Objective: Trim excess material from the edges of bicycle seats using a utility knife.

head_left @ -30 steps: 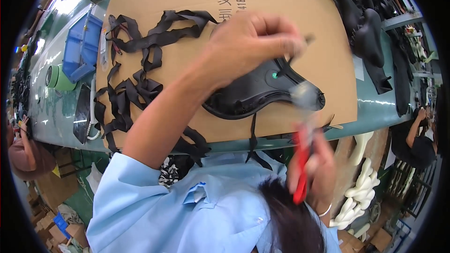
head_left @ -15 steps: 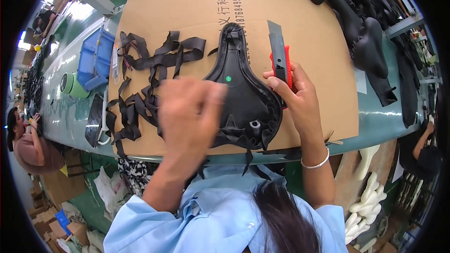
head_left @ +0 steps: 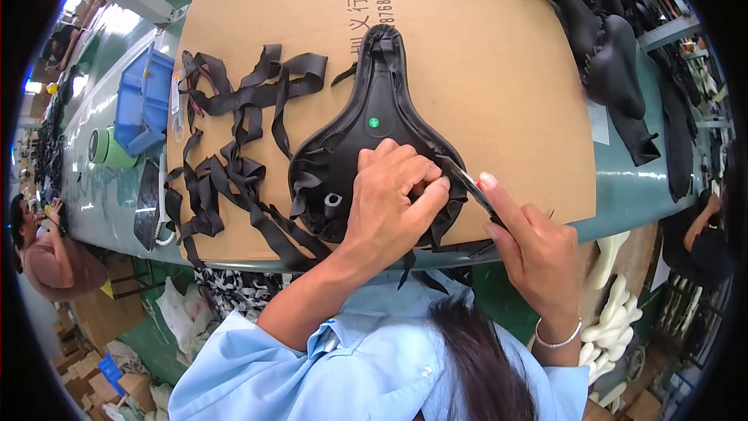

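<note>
A black bicycle saddle lies upside down on the cardboard, its nose pointing away from me. Its cover is gathered in folds around the rim, and a green sticker marks the middle. Over the wide rear part, my left hand is closed, thumb and fingers pinching the cover's edge near the right rim; the pinched bit is mostly hidden. My right hand grips a utility knife, its blade slanting up and left against the saddle's right edge. Most of the knife's handle is covered by my fingers.
A brown cardboard sheet covers the green bench. Tangled black fabric strips lie to the left, near a blue bin and a green round object. More black saddles or covers are heaped at the right. Other people work at both sides.
My left hand has come down onto the saddle and pinched its cover. The knife has swung from upright to slanting at the saddle's right edge. The saddle has been turned or shifted slightly.
</note>
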Action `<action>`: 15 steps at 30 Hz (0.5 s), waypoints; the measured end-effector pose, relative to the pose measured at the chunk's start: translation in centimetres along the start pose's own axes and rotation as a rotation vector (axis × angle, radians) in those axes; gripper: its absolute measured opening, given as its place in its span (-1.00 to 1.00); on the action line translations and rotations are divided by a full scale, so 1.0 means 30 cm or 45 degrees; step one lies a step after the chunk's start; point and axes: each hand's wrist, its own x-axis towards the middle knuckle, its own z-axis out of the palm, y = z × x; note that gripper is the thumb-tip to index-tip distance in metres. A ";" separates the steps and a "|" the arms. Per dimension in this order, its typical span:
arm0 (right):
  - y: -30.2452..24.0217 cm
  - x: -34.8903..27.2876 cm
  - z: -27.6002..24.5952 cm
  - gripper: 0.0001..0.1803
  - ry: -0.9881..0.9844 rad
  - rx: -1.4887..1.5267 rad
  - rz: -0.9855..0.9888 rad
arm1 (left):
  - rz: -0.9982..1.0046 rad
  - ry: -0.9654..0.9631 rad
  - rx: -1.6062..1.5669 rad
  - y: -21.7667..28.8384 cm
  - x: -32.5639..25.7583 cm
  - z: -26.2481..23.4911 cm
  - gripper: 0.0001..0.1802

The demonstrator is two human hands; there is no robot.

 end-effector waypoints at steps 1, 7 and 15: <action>-0.018 0.010 -0.014 -0.33 -0.078 -0.141 -0.003 | 0.003 0.020 -0.015 -0.002 0.000 0.003 -0.88; -0.116 -0.091 0.048 -0.34 -0.128 -0.304 0.195 | -0.141 0.274 -0.435 -0.026 -0.002 -0.009 -0.90; -0.086 -0.063 0.085 -0.37 0.012 -0.261 0.255 | -0.560 0.373 -1.338 0.070 -0.068 -0.049 -0.91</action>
